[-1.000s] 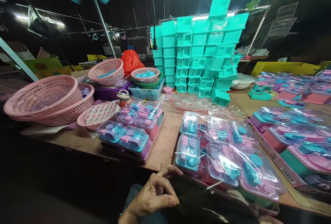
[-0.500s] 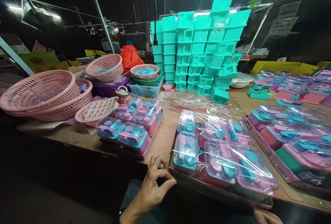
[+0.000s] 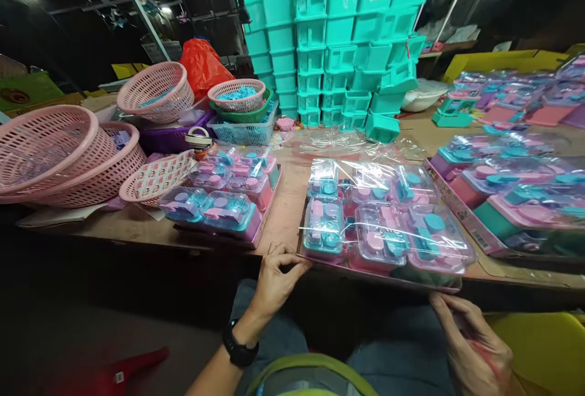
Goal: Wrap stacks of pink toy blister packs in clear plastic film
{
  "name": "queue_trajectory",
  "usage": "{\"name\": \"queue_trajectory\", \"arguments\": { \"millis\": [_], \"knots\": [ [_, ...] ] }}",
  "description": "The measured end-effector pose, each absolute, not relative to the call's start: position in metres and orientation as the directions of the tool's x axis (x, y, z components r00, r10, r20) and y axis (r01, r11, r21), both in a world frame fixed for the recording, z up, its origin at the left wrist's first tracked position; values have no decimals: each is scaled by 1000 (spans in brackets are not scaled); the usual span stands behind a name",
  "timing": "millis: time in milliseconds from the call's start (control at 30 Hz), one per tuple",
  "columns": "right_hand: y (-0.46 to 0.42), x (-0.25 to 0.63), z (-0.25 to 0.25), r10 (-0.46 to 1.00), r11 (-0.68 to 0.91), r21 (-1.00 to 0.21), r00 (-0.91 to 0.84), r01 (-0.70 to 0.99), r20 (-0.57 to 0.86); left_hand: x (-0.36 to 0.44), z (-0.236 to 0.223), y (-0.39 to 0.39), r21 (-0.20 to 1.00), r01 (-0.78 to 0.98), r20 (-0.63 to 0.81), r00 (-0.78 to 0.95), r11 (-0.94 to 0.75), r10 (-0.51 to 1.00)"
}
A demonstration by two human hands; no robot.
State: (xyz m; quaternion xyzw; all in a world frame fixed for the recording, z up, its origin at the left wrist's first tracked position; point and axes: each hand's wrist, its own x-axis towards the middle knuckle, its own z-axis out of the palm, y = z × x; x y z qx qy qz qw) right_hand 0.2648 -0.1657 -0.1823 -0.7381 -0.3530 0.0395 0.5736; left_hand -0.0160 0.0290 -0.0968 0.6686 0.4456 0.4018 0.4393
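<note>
A flat tray pack (image 3: 384, 225) of several pink and teal toy boxes under clear plastic wrap lies at the table's near edge, overhanging it slightly. My left hand (image 3: 274, 277), with a black watch on the wrist, pinches the pack's near left corner. My right hand (image 3: 475, 341) is below the pack's near right corner, fingers curled at its edge and the loose wrap. A second wrapped pack (image 3: 223, 207) lies to the left on the table.
Pink baskets (image 3: 68, 158) stand at the left, a tall stack of teal plastic boxes (image 3: 338, 42) at the back middle. More wrapped packs (image 3: 516, 195) fill the right side. A red stool (image 3: 132, 365) is on the floor, a yellow seat (image 3: 539, 341) at lower right.
The view has tilted down and my lap and right hand have come into sight. The wrapped pack now lies flatter at the table edge, and my left hand has closed on its corner.
</note>
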Motion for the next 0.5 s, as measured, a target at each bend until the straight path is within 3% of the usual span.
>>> {"name": "queue_trajectory", "arguments": {
  "millis": [267,500],
  "knots": [
    [-133,261,-156,533,-68,-881,763,468,365,-12,-100,27,955,221,144,229,-195,963],
    [-127,257,-147,498,-64,-814,725,578,476,-9,-100,22,893,366,211,174,-262,962]
  ]
}}
